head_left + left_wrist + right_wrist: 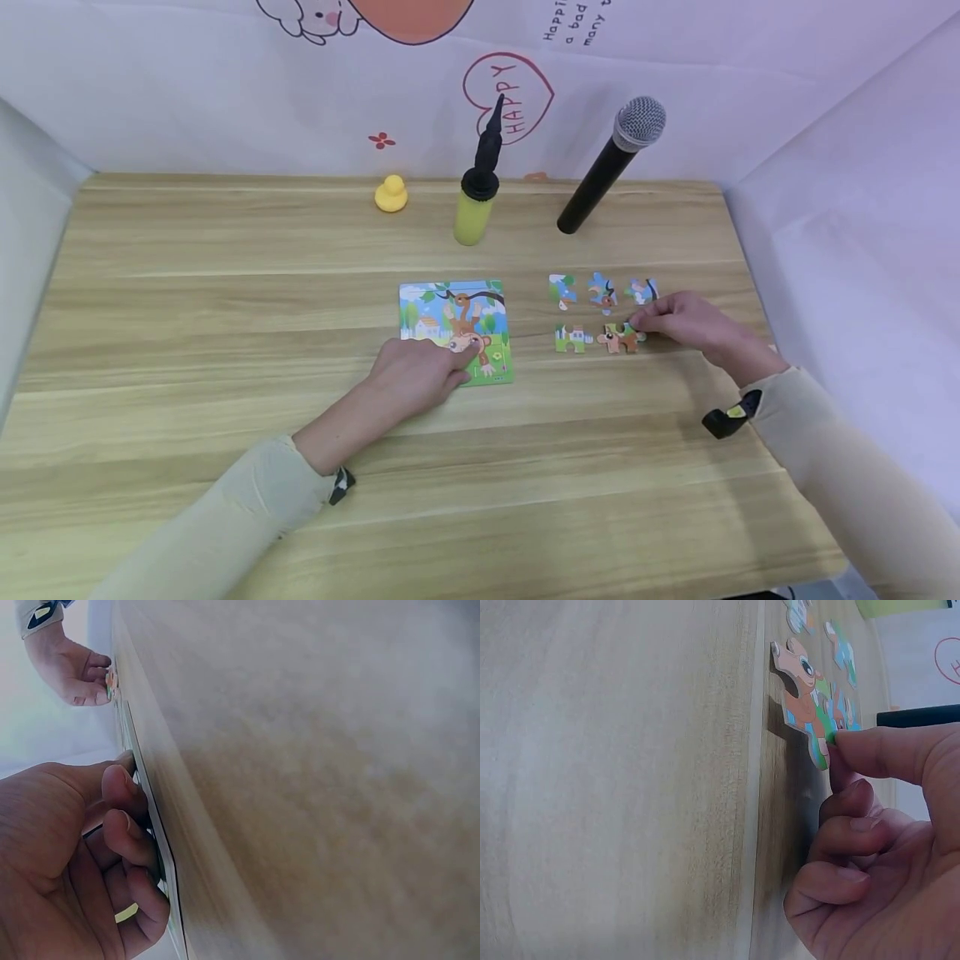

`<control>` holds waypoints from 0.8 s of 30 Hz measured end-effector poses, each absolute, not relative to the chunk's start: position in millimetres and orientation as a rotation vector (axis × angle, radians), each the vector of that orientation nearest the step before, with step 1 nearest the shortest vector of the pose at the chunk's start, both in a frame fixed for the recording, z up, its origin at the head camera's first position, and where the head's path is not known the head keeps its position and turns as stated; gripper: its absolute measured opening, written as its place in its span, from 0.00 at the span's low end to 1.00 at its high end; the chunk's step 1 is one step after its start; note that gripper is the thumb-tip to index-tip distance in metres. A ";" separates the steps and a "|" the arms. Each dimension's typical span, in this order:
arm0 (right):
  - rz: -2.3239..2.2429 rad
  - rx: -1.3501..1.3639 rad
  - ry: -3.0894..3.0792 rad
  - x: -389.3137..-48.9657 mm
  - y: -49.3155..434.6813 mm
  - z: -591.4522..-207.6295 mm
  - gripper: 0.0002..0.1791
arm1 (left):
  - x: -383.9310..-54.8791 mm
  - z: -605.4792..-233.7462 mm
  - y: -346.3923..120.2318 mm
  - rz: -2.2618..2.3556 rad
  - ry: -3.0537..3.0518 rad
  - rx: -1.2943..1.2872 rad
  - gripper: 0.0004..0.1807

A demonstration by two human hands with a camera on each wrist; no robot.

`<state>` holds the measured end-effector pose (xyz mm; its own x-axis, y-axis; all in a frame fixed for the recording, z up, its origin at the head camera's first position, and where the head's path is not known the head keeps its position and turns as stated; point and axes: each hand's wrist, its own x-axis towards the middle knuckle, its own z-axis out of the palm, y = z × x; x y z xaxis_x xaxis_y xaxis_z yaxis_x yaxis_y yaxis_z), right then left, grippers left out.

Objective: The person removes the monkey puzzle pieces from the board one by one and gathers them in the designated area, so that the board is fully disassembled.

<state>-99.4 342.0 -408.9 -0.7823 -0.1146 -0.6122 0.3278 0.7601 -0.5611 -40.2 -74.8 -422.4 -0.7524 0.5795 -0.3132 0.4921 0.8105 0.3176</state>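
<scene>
A square jigsaw puzzle board (420, 310) with a monkey picture lies mid-table. My left hand (420, 375) rests over its lower edge, index finger extended onto the monkey's face. In the left wrist view the other fingers of the left hand (97, 862) bend loosely against the board's edge. Farther right, my right hand (693, 325) pinches a puzzle piece (621, 338) with part of the monkey's face between thumb and index finger. The right wrist view shows this puzzle piece (801, 690) tilted off the wood, casting a shadow.
Beside the held piece lies a puzzle piece with houses (573, 338). Above are a left piece (562, 290), a middle piece (602, 292) and a right piece (642, 290). Behind stand a yellow duck (391, 194), a hand pump (474, 217) and a microphone (600, 183).
</scene>
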 end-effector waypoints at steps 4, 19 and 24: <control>-0.907 0.153 2.320 -98.7 339.5 -408.0 0.22 | -40.7 -421.9 -74.6 0.306 2.588 0.796 0.26; -0.827 0.096 2.391 -97.5 332.8 -407.1 0.22 | -41.1 -421.9 -75.3 0.313 2.598 0.810 0.26; -0.816 -0.086 2.471 -99.8 319.5 -406.7 0.21 | -41.7 -423.8 -77.3 0.383 2.594 0.784 0.26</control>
